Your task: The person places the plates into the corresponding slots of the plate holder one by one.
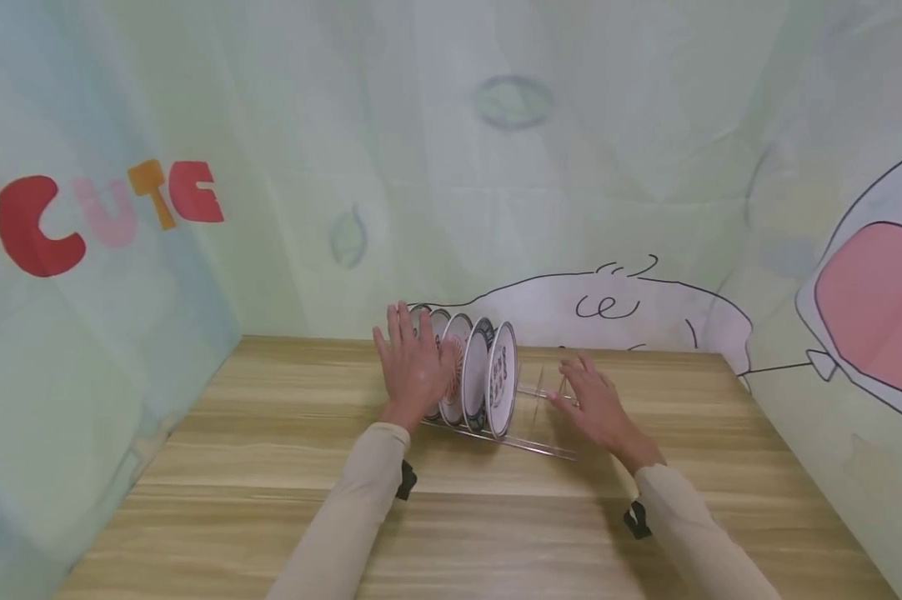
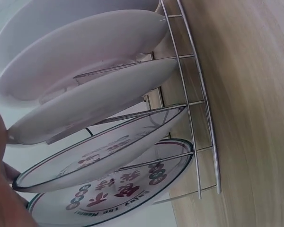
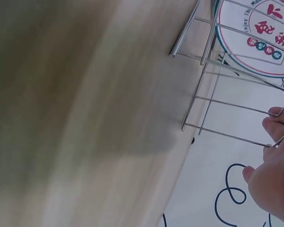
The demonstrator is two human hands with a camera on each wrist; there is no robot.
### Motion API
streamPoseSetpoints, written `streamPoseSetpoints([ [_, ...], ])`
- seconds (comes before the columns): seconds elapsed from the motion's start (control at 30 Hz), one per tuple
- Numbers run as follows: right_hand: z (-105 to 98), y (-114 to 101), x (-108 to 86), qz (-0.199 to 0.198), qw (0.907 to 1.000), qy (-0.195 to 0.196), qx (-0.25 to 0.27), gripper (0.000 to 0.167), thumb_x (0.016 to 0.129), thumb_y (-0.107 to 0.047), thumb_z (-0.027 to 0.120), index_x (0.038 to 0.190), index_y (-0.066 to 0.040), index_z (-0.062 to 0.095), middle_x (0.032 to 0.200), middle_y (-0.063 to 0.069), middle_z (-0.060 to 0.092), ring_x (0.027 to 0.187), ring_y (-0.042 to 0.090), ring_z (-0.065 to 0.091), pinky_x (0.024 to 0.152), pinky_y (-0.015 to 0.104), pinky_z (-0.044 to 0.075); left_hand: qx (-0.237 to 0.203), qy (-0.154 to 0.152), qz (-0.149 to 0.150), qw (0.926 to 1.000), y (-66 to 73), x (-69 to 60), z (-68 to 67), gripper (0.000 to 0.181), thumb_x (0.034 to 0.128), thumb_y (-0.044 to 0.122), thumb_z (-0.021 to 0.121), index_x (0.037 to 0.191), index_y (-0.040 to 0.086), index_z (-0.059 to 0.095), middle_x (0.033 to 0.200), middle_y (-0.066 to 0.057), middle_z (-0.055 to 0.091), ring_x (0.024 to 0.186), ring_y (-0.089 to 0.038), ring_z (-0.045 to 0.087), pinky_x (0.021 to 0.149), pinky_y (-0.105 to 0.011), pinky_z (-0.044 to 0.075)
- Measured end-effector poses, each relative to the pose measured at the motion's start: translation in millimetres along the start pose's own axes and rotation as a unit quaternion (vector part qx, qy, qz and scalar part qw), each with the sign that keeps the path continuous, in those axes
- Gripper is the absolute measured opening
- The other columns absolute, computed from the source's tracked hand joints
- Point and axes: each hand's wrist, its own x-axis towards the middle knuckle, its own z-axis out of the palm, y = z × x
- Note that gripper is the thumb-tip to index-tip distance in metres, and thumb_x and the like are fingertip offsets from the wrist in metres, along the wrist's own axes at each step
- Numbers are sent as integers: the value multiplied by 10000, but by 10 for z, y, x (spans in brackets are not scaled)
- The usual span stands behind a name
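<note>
Several patterned plates stand on edge side by side in a metal wire dish rack (image 1: 541,448). The rightmost plate (image 1: 503,383) shows a white face with red writing. My left hand (image 1: 415,367) lies over the left part of the row, fingers extended; in the left wrist view its fingers touch the rims near a dark-edged plate (image 2: 104,153). At the rack's right end is my right hand (image 1: 599,408), fingers mostly straight. In the right wrist view its fingertips (image 3: 274,125) rest at the upright wires. Both hands partly hide what lies behind them.
The rack stands on a wood-grain table (image 1: 286,467) near its back edge. Behind and beside it hangs a printed cloth backdrop (image 1: 436,167) with letters and cartoon drawings. The rack's right section holds bare wire dividers.
</note>
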Motion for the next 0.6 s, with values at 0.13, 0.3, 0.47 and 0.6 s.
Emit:
streamPoseSetpoints([
  [0.13,17,-41,-86,-105,9998,169,43,522,978,-296,575,1360,57,519,1496,258,466,1469,510,253,1115,756,233,-170,-64,21,9998,-15,23,-15,643,1032,437,417,1522,25,360,1648,-258,154,1558,-390,34,1223,-656,55],
  [0.3,31,-91,-177,-80,9994,274,209,515,983,-288,570,1369,48,513,1510,248,453,1473,499,249,1134,745,202,-327,-140,20,9994,-27,46,-16,641,1029,443,411,1530,48,354,1653,-243,157,1562,-376,21,1223,-654,61],
  [0.47,44,-137,-257,-56,9990,336,291,527,975,-287,575,1376,49,510,1510,238,461,1482,483,246,1146,730,199,-363,-309,21,9989,-40,71,-3,643,1035,456,372,1549,72,321,1667,-221,113,1563,-371,4,1229,-641,23],
  [0.6,59,-175,-301,-93,9990,355,251,553,967,-294,587,1397,40,495,1506,231,470,1486,472,245,1159,708,198,-479,-328,36,9983,-61,97,-2,628,1044,448,349,1555,86,310,1674,-203,97,1564,-364,-6,1234,-628,0],
])
